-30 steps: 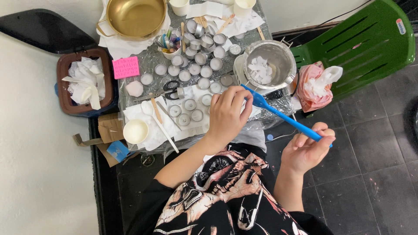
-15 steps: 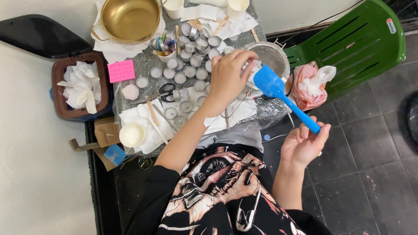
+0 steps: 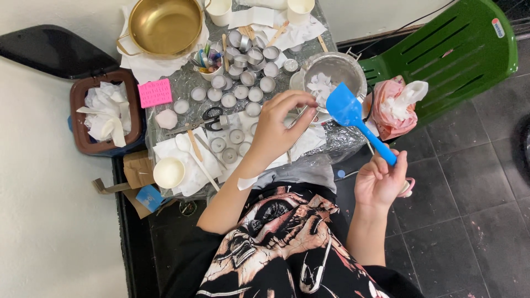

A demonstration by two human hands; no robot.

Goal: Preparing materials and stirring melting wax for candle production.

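Note:
My right hand [image 3: 379,185] hangs off the table's right side, shut on the handle of a blue silicone spatula [image 3: 345,107]. The spatula's blade points up and lies beside a metal pot [image 3: 355,70] with white wax flakes [image 3: 320,86] in it. My left hand [image 3: 276,130] rests over the table just left of the pot, thumb and fingers pinched together near its rim. A thin metal rod shows under the fingertips, and I cannot tell whether they grip it. Several small round metal cups [image 3: 242,91] stand to the left of that hand.
A gold pot [image 3: 165,25] sits at the table's far left, with scissors [image 3: 212,116], wooden sticks, a pink mould [image 3: 155,92] and a white cup [image 3: 169,172] nearer. A brown bin [image 3: 77,118] of tissue stands left. On the right are a green chair [image 3: 447,60] and a pink bag [image 3: 389,113].
My left hand went up from the spatula blade to the pot, then drew back a little with its fingers pinched. The right hand swung the spatula upright beside the pot.

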